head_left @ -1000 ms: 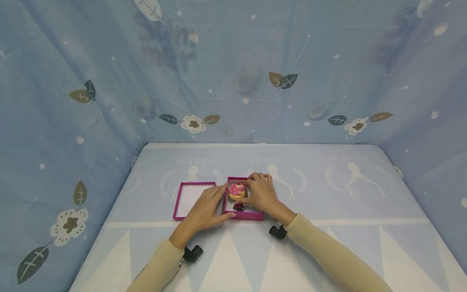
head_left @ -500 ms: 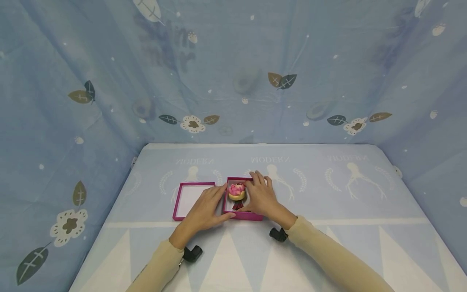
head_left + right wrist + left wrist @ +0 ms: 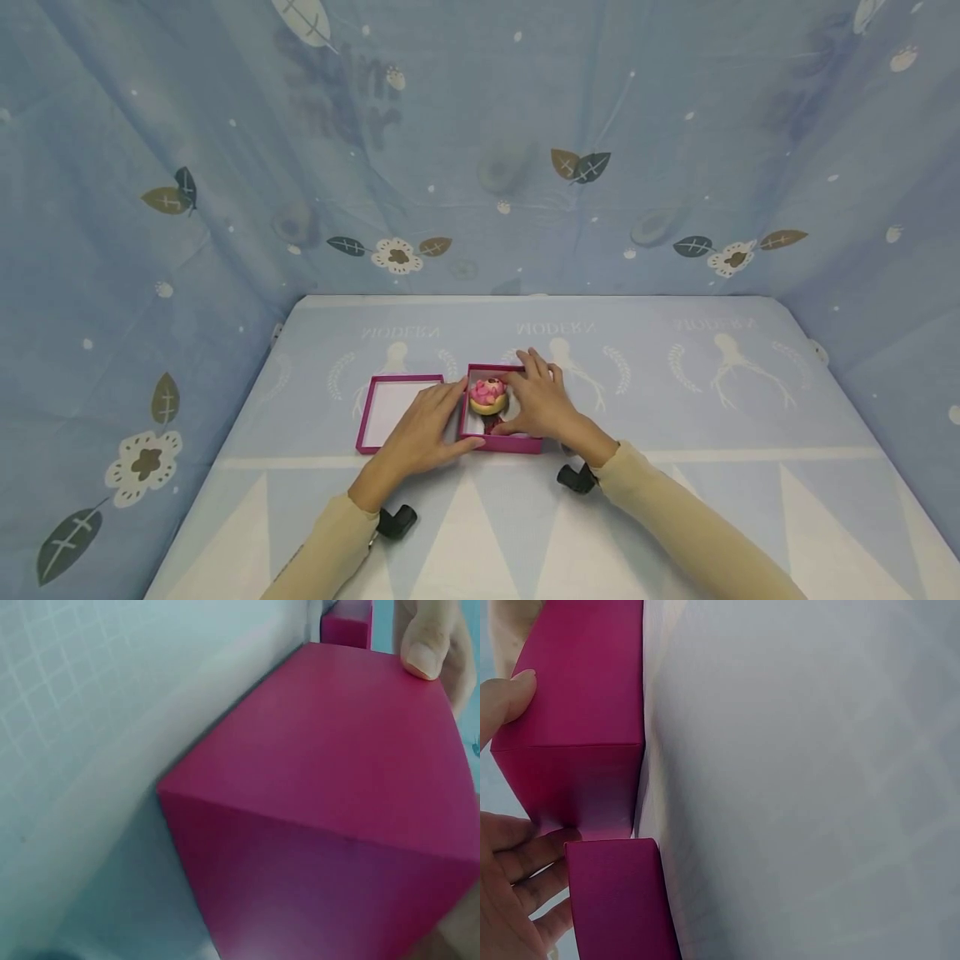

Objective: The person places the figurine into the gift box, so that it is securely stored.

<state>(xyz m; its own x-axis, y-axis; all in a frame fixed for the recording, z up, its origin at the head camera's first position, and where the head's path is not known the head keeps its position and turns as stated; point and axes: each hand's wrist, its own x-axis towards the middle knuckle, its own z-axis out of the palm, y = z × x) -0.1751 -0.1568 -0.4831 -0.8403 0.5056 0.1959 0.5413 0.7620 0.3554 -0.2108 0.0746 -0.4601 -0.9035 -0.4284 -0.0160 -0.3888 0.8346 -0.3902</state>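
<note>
Box: deep, magenta [image 3: 510, 445], pale inside, open at the top, on the counter [image 3: 720, 450] between the two hands.
Figure: pink and yellow head, dark red lower part [image 3: 488, 397]; located inside the box, near its left wall. Head toward the far side; whether it stands or leans cannot be told.
Left hand: holds the box at its near left corner [image 3: 423, 429]. The thumb presses the front wall; the other fingers, nearly straight and slightly apart, reach along the left wall, as the left wrist view confirms.
Right hand: over the right part of the box, thumb and forefinger inside at the figure's right side [image 3: 540, 404]. These two are apart from one another; whether they pinch the figure cannot be told. The remaining fingers are spread and extend toward the far rim.
Lid: shallow, magenta edge, white interior facing up [image 3: 393, 408], flat just left of the box; the left hand covers its near right corner.
Sleeves: beige, on both forearms [image 3: 690, 521].
Wrist fittings: black, one under each wrist [image 3: 396, 522].
Counter covering: pale blue and white, printed with lettering, antlered heads and triangles.
Surround: blue cloth with leaves and flowers [image 3: 480, 108], behind and at both sides.
</note>
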